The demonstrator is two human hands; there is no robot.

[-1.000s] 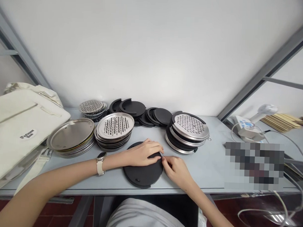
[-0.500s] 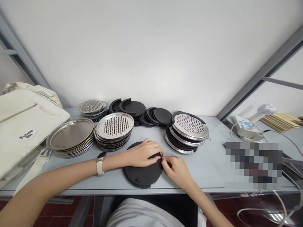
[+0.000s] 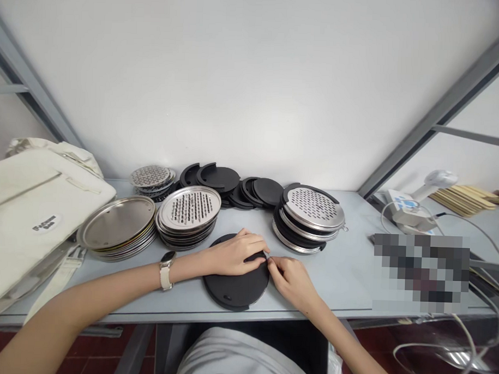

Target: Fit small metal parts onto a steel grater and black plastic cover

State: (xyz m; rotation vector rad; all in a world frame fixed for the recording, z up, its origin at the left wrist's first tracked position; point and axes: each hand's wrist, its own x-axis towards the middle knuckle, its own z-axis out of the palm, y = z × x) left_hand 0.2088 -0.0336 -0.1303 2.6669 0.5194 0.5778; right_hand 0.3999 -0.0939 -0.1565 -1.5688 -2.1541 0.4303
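On the table before me lies a black round disc [image 3: 234, 291] with a raised rim along part of its edge and a small hole near the front. My left hand [image 3: 234, 254] rests across its top, fingers bent over the upper right edge and thumb on the face, holding it down. At that same edge, my right hand [image 3: 289, 278] is closed in a pinch close to the left fingertips. Whatever is between the right fingers is too small and hidden to make out. Behind my hands stands a stack of round metal graters [image 3: 191, 209].
Round metal plates [image 3: 119, 223] are stacked at left beside a cream bag [image 3: 39, 218]. Perforated discs [image 3: 150, 176] and black discs [image 3: 268, 192] lie along the wall. Graters with black rims [image 3: 312, 208] form a pile at right. Farther right are a white device [image 3: 410, 214] and cables.
Hands and disc hold nearly the same place. The whole view has shifted very slightly; both hands keep their grip at the disc's upper right edge.
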